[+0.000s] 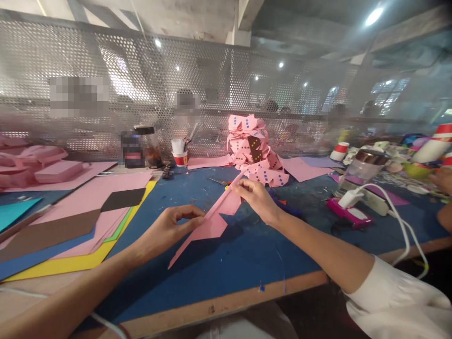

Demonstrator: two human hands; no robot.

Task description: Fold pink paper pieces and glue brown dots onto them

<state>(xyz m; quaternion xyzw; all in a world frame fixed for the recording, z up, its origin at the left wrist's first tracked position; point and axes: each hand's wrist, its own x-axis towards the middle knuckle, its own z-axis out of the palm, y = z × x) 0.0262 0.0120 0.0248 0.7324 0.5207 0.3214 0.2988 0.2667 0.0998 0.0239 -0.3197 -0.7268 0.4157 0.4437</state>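
A folded pink sheet (211, 229), cut with pointed flaps along its lower side, is held slanting above the blue table top (219, 268). My left hand (176, 227) pinches it near the middle between thumb and fingers. At its upper right end, my right hand (256, 195) pinches the folded edge. Just behind the sheet lie scissors (219, 181), partly covered by it. Beyond my right hand rises a stack of pink cut pieces (252, 143) marked with blue, yellow and dark squares.
Coloured sheets (52, 235) lie at left, near pink folded pieces (58, 172). A paper cup (180, 155) and a dark-lidded jar (153, 150) stand behind. To the right are a magenta device with a white plug (349, 212), a cable and a clear jar (363, 169). Another person's hand (441, 179) is at far right.
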